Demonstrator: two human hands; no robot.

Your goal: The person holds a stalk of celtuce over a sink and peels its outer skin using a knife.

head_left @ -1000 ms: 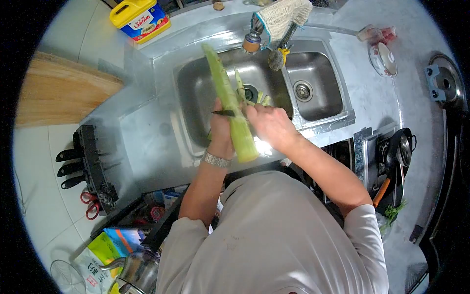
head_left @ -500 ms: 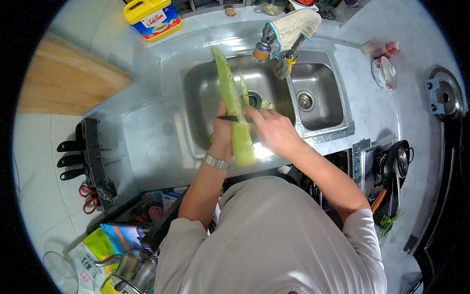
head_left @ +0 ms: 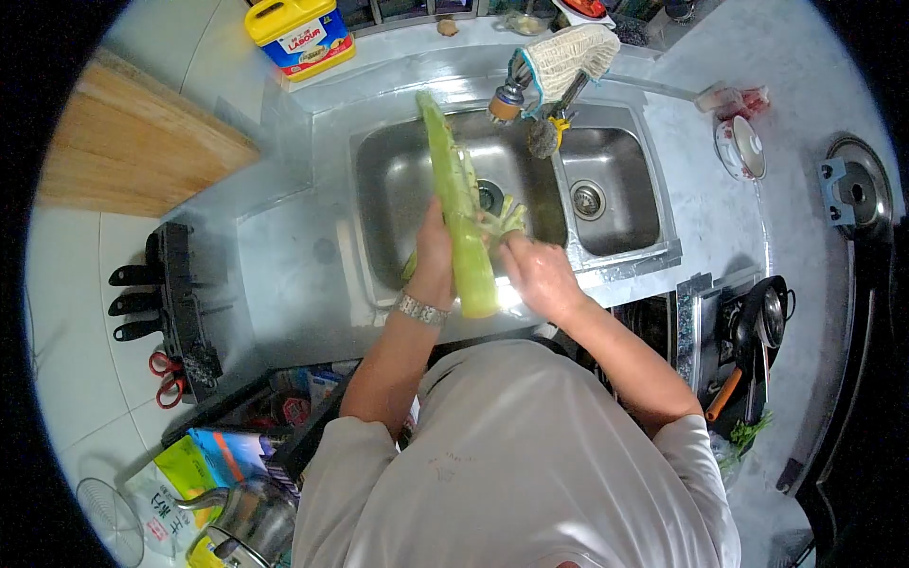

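A long, pale green celtuce stem (head_left: 461, 218) slants over the large sink bowl, its thick end toward my body. My left hand (head_left: 435, 248), wearing a metal-band watch (head_left: 421, 310), is wrapped round its lower half from the left. Just right of the stem, my right hand (head_left: 542, 276) is closed and smeared by motion. A dark knife blade showed at this hand a moment ago; now the knife is hidden or blurred. Pale peel strips (head_left: 507, 218) show by the right fingertips, some close to the drain (head_left: 489, 196).
A smaller sink bowl (head_left: 615, 194) adjoins on the right. The faucet (head_left: 509, 95) and a cloth mitt (head_left: 573, 62) hang over the back. A knife rack (head_left: 180, 303) stands left, with red scissors (head_left: 168, 379). A lidded pot (head_left: 741, 150) and a pan (head_left: 757, 317) are at right.
My right hand has moved right and slightly down, away from the stem, and the dark blade across the stem no longer shows. The stem has shifted slightly right; more peel shows beside it.
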